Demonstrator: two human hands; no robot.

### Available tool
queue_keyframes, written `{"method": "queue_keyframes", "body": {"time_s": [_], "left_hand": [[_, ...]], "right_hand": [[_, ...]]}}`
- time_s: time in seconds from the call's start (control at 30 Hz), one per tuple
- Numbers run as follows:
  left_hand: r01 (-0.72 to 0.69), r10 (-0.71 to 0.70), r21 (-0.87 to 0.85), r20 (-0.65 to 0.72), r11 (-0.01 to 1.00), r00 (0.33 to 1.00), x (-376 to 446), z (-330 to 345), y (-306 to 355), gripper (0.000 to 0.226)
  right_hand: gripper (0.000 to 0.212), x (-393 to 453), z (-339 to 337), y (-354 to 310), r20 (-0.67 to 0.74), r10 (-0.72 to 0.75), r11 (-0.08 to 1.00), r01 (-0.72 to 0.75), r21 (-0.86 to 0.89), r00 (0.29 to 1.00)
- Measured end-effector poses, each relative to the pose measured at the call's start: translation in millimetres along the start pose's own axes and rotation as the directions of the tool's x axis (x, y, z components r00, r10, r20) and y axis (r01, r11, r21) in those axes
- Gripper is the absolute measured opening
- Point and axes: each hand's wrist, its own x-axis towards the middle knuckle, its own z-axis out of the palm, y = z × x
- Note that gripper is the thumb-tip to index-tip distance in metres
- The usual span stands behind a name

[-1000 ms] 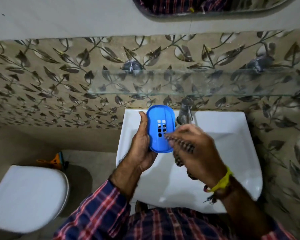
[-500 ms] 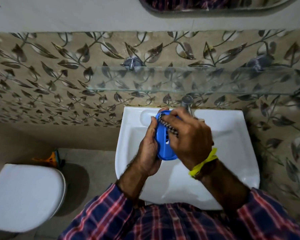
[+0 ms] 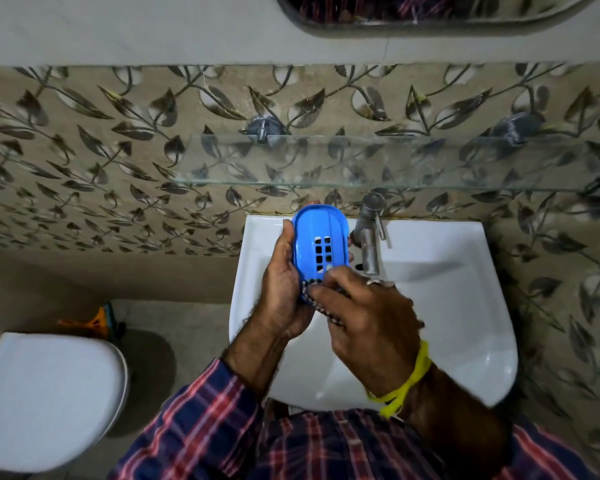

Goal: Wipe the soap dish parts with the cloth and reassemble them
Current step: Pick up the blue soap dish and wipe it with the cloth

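Over white glossy ceramic sink, left hand grips blue plastic soap dish tray: oval, smooth, slotted drain holes at centre. Long axis runs toward leaf-patterned wall tiles, slotted face up toward camera. Right hand pinches dark checked cloth against tray's near end. No legible writing.
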Motion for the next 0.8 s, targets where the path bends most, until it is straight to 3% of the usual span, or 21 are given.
{"method": "queue_keyframes", "body": {"time_s": [0.1, 0.23, 0.37, 0.5, 0.63, 0.8], "left_hand": [[-0.008, 0.008, 0.011, 0.005, 1.000, 1.000, 2, 4, 0, 0.072], [-0.030, 0.030, -0.004, 0.023, 1.000, 0.999, 5, 2, 7, 0.078], [-0.050, 0.050, -0.013, -0.005, 0.999, 0.999, 7, 7, 4, 0.073], [-0.032, 0.032, -0.032, 0.012, 0.999, 0.999, 9, 4, 12, 0.077], [-0.019, 0.019, -0.003, -0.054, 1.000, 0.998, 4, 14, -5, 0.066], [-0.021, 0.024, 0.037, -0.081, 0.999, 0.996, -5, 15, -8, 0.061]], "right_hand": [[0.031, 11, 4, 7, -0.033, 0.096, 0.995, -0.096, 0.006, 0.995], [0.028, -1, 6, 6, -0.029, -0.014, 1.000, 0.014, -0.005, 0.999], [0.033, 18, 2, 31, -0.120, 0.139, 0.988, -0.145, -0.046, 0.983], [0.026, 10, 6, 14, -0.106, -0.004, 0.998, -0.003, -0.068, 0.994], [0.030, 28, 3, 26, -0.221, 0.189, 0.981, -0.194, 0.001, 0.957], [0.032, 28, 4, 29, -0.207, 0.076, 0.997, -0.081, -0.013, 0.975]]}}
